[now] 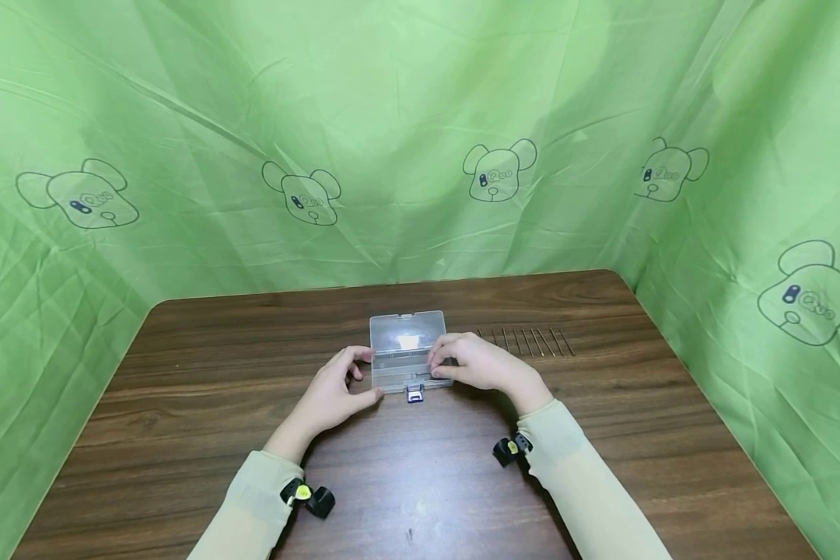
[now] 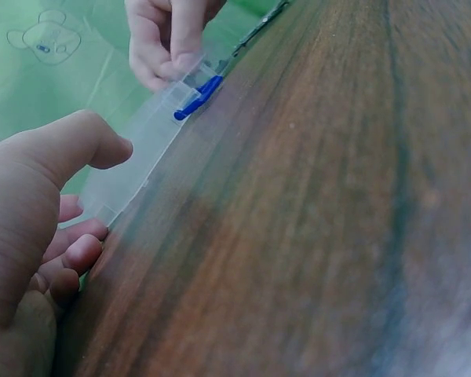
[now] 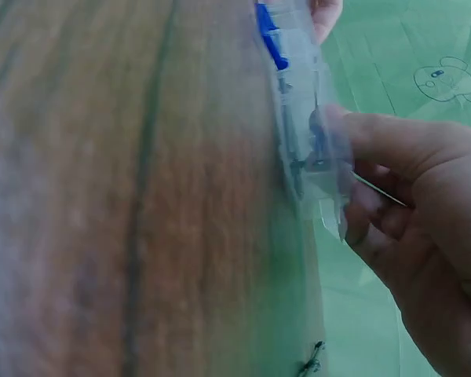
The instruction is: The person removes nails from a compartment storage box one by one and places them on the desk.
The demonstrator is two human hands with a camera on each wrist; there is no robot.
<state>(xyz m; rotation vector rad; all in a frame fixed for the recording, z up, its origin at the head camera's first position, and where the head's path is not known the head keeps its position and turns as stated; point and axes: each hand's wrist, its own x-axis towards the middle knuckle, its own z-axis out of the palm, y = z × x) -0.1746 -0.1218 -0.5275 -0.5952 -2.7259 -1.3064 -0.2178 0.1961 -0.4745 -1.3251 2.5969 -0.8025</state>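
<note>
A clear plastic case [image 1: 392,379] with a blue latch [image 1: 414,394] stands on the table, its lid [image 1: 407,330] swung back. My left hand [image 1: 336,393] is at the case's left side, thumb by the front corner and bent fingers along the edge. My right hand [image 1: 472,362] reaches into the right end of the case. In the right wrist view its thumb [image 3: 377,141] and curled fingers pinch a thin metal rod, partly hidden by the hand and seen through the clear wall. Another metal rod [image 3: 289,118] lies inside the case.
Several thin metal rods [image 1: 536,342] lie side by side right of the case, behind my right hand. The brown wooden table [image 1: 420,482] is bordered at the back and sides by a green curtain [image 1: 392,93] printed with bear heads.
</note>
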